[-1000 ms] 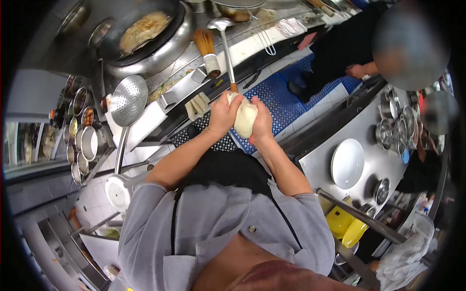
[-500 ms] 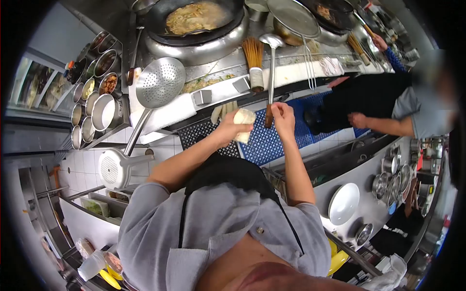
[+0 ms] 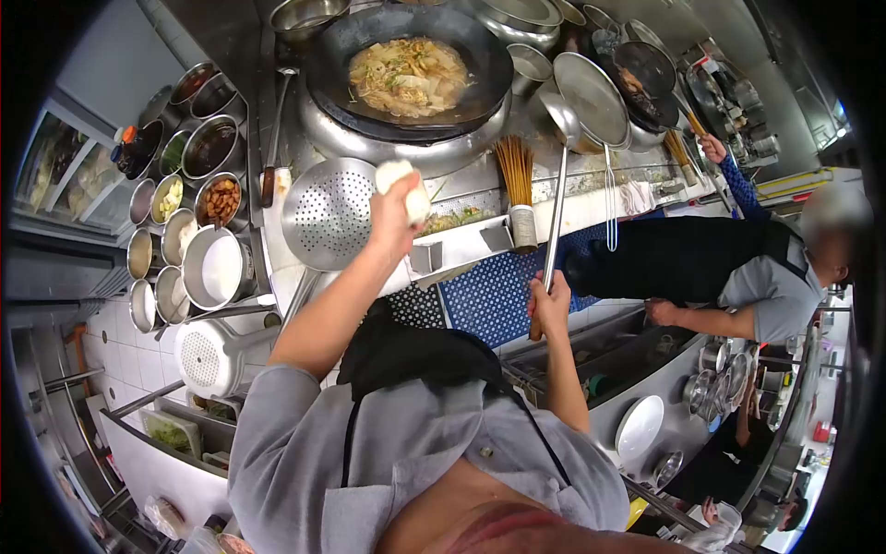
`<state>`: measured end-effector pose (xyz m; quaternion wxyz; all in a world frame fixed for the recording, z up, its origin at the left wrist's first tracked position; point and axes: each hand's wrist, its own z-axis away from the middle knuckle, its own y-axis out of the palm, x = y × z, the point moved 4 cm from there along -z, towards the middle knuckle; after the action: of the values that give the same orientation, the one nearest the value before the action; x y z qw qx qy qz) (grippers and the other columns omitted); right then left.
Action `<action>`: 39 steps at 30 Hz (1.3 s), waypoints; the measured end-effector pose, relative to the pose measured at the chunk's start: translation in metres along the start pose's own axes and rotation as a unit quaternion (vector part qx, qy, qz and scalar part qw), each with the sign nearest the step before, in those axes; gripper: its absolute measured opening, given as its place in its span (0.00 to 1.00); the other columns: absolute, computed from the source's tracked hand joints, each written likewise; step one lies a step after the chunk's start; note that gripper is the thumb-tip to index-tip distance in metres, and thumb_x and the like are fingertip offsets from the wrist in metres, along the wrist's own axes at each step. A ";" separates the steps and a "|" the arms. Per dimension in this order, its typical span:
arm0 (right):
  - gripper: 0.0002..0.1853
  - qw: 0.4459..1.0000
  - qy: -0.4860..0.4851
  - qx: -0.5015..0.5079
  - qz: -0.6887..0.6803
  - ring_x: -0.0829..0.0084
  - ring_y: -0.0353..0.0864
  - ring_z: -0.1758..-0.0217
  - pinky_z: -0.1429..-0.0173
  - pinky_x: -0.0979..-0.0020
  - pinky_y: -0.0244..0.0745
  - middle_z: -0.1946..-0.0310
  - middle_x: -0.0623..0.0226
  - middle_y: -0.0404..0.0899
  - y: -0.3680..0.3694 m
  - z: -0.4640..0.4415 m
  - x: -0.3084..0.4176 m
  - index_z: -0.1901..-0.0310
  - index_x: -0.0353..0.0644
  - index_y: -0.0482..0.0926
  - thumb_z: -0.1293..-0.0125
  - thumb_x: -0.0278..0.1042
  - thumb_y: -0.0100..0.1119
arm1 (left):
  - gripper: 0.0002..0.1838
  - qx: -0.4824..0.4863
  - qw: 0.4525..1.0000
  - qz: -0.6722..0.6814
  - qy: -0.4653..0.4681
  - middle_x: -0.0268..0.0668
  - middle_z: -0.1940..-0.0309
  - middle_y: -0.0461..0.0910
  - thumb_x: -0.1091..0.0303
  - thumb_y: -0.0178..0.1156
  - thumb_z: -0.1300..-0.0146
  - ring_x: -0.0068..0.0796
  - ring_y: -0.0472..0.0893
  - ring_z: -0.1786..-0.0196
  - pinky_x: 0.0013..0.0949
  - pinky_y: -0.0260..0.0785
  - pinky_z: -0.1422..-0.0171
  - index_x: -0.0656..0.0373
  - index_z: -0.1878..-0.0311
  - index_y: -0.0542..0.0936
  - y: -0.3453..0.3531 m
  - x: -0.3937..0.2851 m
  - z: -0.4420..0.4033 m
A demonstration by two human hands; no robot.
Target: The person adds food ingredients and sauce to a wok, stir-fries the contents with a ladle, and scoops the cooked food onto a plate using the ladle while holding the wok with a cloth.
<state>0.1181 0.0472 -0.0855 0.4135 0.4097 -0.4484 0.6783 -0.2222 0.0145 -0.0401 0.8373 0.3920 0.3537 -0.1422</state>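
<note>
A steel bench (image 3: pixel 475 180) is running along the cooking side of a busy kitchen, and a blue mat (image 3: pixel 489 297) is lying on the floor in front of it. We are facing a large wok (image 3: pixel 323 78), where pale food (image 3: pixel 411 78) with green bits is sitting in sauce.

Our left hand (image 3: pixel 394 224) is holding a pale bundle (image 3: pixel 417 204) up, its grip clamped round the middle so that soft ends are showing above and beside the fingers. The bundle is blurring a little, and it is overlapping the right edge of a perforated skimmer (image 3: pixel 323 212) in our view — we cannot tell whether the two are touching.

Our right hand (image 3: pixel 552 305) is keeping its grip closed on the ladle (image 3: pixel 557 203) near the wooden end of the handle, while the ladle's bowl is pointing away from us, beside a round sieve (image 3: pixel 591 97). A bamboo brush (image 3: pixel 517 189) is standing out between the wok and the ladle, bristles pointing away.

To our left, metal pots (image 3: pixel 218 268) of ingredients are clustering above a white stool (image 3: pixel 208 358). To our right, a co-worker (image 3: pixel 683 263) in a black apron is standing near the bench — and a white dish (image 3: pixel 640 427) is resting on another steel surface behind
</note>
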 end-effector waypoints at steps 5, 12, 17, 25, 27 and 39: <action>0.28 0.986 -0.037 0.149 -0.068 0.80 0.69 0.86 0.85 0.75 0.67 0.79 0.70 0.71 0.037 0.014 0.134 0.33 0.39 0.64 0.36 0.22 0.55 | 0.23 0.027 0.995 0.063 -0.077 0.32 0.66 0.78 0.38 0.51 0.35 0.34 0.78 0.64 0.43 0.71 0.63 0.47 0.53 0.75 0.043 -0.029 -0.060; 0.29 0.948 0.028 0.313 0.055 0.82 0.68 0.88 0.88 0.77 0.64 0.80 0.73 0.71 0.046 -0.039 0.221 0.32 0.45 0.66 0.36 0.24 0.57 | 0.17 0.002 0.981 0.141 -0.132 0.37 0.62 0.81 0.49 0.55 0.37 0.40 0.79 0.64 0.45 0.74 0.66 0.50 0.53 0.77 0.069 -0.029 -0.103; 0.27 0.920 0.021 0.357 0.158 0.83 0.68 0.87 0.86 0.77 0.64 0.81 0.75 0.69 0.038 -0.049 0.264 0.34 0.45 0.68 0.35 0.28 0.55 | 0.11 -0.107 0.983 0.128 -0.071 0.41 0.61 0.81 0.62 0.57 0.38 0.41 0.81 0.65 0.43 0.73 0.72 0.55 0.54 0.76 0.063 -0.017 -0.113; 0.16 0.866 -0.175 0.321 0.341 0.67 0.77 0.84 0.76 0.63 0.72 0.81 0.57 0.75 0.066 -0.079 0.260 0.51 0.33 0.73 0.40 0.29 0.56 | 0.08 -0.048 0.991 0.123 -0.014 0.37 0.67 0.80 0.63 0.54 0.38 0.34 0.79 0.67 0.37 0.71 0.74 0.54 0.58 0.75 0.062 -0.012 -0.080; 0.14 0.865 -0.215 0.270 0.363 0.64 0.79 0.83 0.73 0.61 0.74 0.80 0.53 0.77 0.076 -0.093 0.258 0.54 0.32 0.72 0.40 0.30 0.56 | 0.08 -0.024 0.989 0.143 0.022 0.35 0.67 0.80 0.62 0.52 0.37 0.33 0.79 0.67 0.37 0.70 0.74 0.52 0.58 0.75 0.049 0.007 -0.065; 0.21 0.846 -0.254 0.236 0.404 0.64 0.78 0.81 0.74 0.63 0.73 0.77 0.54 0.77 0.089 -0.127 0.257 0.46 0.32 0.71 0.39 0.31 0.55 | 0.09 -0.027 0.992 0.119 -0.020 0.32 0.69 0.79 0.60 0.46 0.34 0.31 0.77 0.68 0.35 0.70 0.72 0.49 0.60 0.76 0.064 0.009 -0.059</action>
<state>-0.0710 0.1938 0.0949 -0.1346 0.4361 -0.4897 0.7429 -0.2119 0.1012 -0.0370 0.8655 0.4054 0.2914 -0.0398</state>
